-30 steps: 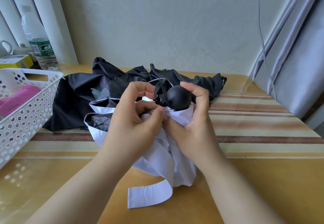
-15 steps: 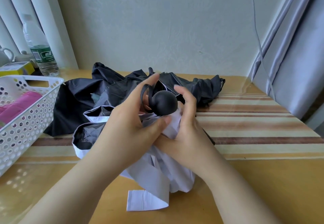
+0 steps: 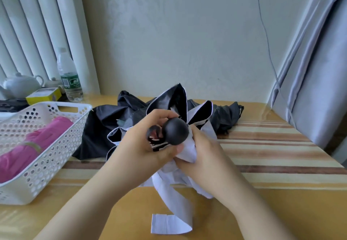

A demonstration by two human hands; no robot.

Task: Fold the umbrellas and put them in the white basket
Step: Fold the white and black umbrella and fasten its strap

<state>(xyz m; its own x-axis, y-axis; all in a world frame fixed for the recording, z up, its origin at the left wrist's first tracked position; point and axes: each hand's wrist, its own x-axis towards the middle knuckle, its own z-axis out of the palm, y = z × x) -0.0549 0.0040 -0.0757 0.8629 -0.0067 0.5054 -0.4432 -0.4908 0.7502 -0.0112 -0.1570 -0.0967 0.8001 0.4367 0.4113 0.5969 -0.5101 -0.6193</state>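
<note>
white umbrella half gathered, both hands on it near the handle

we see the white umbrella [image 3: 185, 153] held up over the middle of the table [image 3: 262, 211], its round black handle [image 3: 176, 131] pointing toward us and the cloth bunched just below it. compared with a second ago the handle has swung left and lifted a little, and two black-lined panels now stand up behind it instead of lying flat. our read: the canopy is being turned and gathered round the shaft, so folding is mid-way, not done.

the left hand [image 3: 142, 144] wraps the shaft and the black wrist loop just left of the handle, fingers curled over the top, thumb underneath. the right hand [image 3: 204, 157] grips the white cloth directly under and right of the handle, fingers closed on the fabric. the two hands touch each other round the bundle. the white strap [image 3: 170, 223] hangs loose from the bundle and lies on the table near us, not yet wrapped, so we judge the pleats need tidying before the strap goes round.

a black umbrella [image 3: 105, 127] lies spread and unfolded behind the hands, touching the white one's panels; it is untouched. the white basket [image 3: 47, 151] sits at the left, just beside the black cloth, with a folded pink umbrella [image 3: 28, 149] already inside. behind the basket: a water bottle [image 3: 69, 78], a teapot [image 3: 18, 84], a yellow box [image 3: 43, 95].
</note>
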